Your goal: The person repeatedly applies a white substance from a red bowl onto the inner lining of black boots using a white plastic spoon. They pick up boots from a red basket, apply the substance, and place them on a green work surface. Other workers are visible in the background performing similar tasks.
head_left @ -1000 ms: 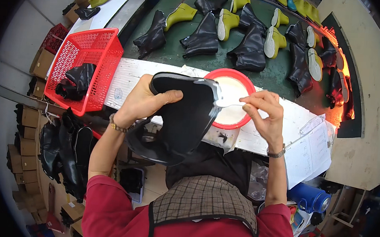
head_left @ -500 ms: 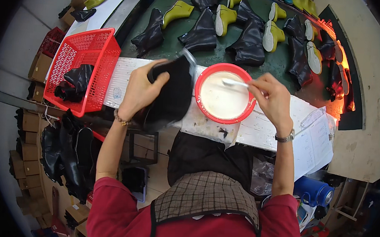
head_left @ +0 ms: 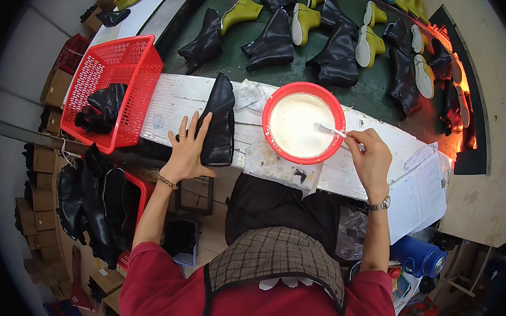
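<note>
Right hand (head_left: 373, 160) pinches a brush (head_left: 332, 130) over the red bowl (head_left: 274, 145) of white paste; left hand (head_left: 188, 149), fingers spread, steadies the black boot (head_left: 220, 120) on the desk (head_left: 175, 97). Loading the bristles lightly should avoid drips.

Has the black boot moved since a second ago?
Yes. The black boot was lifted, overlapping the red bowl; now it lies on the white bench, left of it, under the left hand.
</note>
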The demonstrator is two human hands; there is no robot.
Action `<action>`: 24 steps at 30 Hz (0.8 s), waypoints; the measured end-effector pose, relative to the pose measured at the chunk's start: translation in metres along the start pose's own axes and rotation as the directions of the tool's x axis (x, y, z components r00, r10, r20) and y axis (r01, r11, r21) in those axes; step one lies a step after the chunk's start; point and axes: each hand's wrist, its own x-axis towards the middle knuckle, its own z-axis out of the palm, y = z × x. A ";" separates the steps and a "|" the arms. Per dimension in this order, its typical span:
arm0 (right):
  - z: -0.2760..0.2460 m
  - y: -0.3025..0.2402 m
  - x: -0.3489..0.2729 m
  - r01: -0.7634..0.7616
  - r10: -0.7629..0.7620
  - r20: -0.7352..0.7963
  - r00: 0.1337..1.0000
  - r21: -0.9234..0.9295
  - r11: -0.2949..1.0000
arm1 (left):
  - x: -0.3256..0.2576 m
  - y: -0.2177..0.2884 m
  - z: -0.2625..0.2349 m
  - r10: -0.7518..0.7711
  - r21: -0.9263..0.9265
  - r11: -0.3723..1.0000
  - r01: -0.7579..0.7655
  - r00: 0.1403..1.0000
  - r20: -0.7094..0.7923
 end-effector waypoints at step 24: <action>-0.002 -0.049 0.038 0.182 -0.134 -0.134 0.982 0.474 0.862 | -0.011 0.049 -0.036 0.347 -0.517 0.606 -0.604 0.786 -0.512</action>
